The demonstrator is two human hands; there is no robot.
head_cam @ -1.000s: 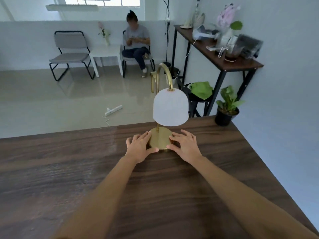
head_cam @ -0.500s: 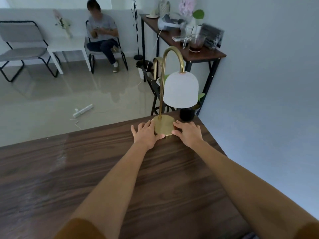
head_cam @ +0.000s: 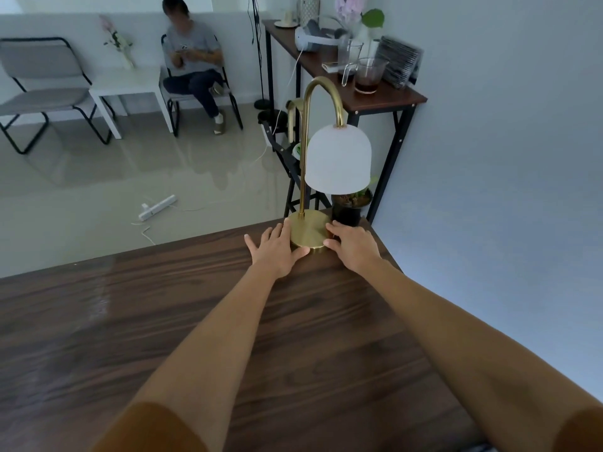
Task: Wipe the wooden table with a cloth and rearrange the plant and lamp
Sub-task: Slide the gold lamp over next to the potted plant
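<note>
Two hands frame the lamp (head_cam: 326, 177) in our head view. It stands upright at the far right corner of the wooden worktop (head_cam: 228, 321), brass base flat on the wood. Our left hand (head_cam: 275, 247) lies with fingers spread, its thumb against the near left edge of the lamp's base. Our right hand (head_cam: 354, 244) has fingers held loosely together, fingertips touching the base's right edge. Neither hand closes around the lamp. The plant (head_cam: 350, 207), in a black pot, sits just behind the lamp, partly hidden by its white shade.
</note>
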